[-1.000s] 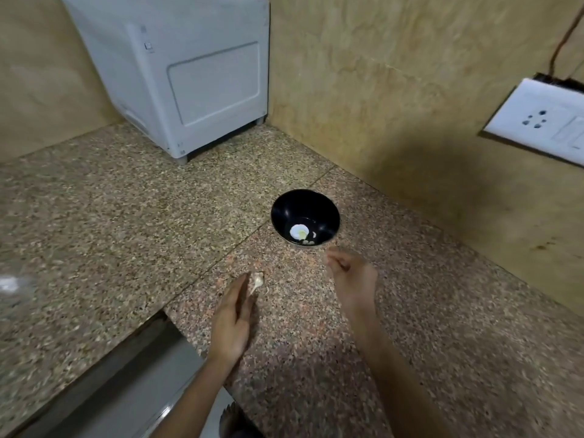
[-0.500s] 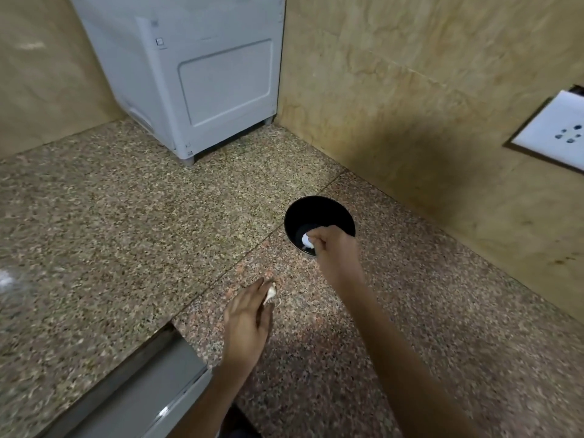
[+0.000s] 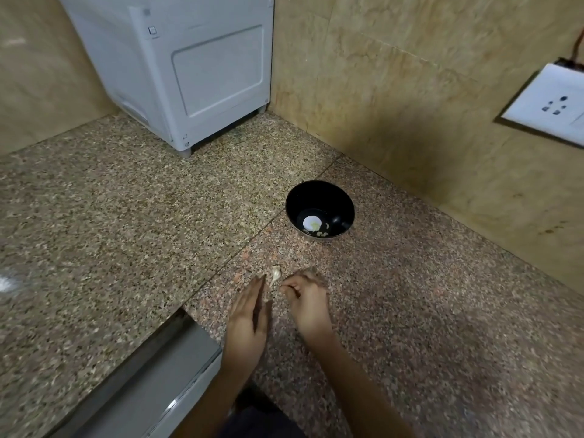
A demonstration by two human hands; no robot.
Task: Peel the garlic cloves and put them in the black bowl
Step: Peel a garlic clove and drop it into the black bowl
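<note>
While pale peeled cloves [image 3: 316, 227] lie in the round black bowl [image 3: 335, 200] by the wall edge of the speckled granite bench [image 3: 126, 216], a papery-skinned garlic clove [image 3: 275, 275] sits nearer the front edge, at the straight fingertips of the left hand [image 3: 248, 317]; whether pinched or only touched, I cannot tell. The right hand [image 3: 308, 303], curled and empty, is just beside it. Peeling looks to be the step in hand: the skin needs nipping.

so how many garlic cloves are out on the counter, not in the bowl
1: a garlic clove lies on the counter, just beyond the left hand and beside the right hand. Others may be hidden under the hands.
</note>
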